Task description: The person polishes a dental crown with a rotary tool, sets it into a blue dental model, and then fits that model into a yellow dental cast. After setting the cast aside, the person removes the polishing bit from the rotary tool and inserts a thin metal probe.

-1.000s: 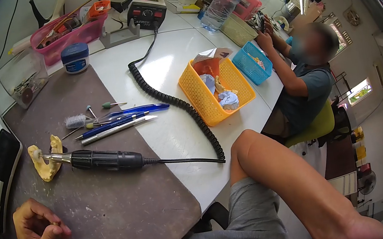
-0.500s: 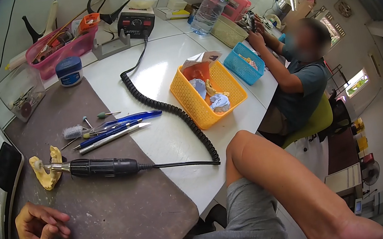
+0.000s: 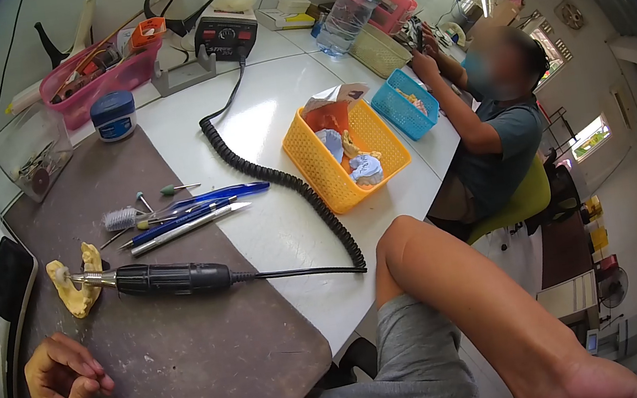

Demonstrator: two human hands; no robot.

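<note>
My left hand lies at the lower left on the brown mat, fingers curled in toward the thumb, with nothing visible in them. Just above it is a yellowish, horseshoe-shaped dental cast. A black rotary handpiece lies with its pale, round tip over the cast; neither hand touches it. On the right my bare forearm is bent up toward the camera. Only the base of my right hand shows at the bottom edge; its fingers are out of frame.
Pens, a brush and small burs lie above the handpiece. Its coiled cable runs to a control box. Nearby are a yellow basket, a blue jar and a water bottle. A co-worker sits at right.
The fingers of my left hand have curled in slightly more toward the thumb. The handpiece and cast stay in place.
</note>
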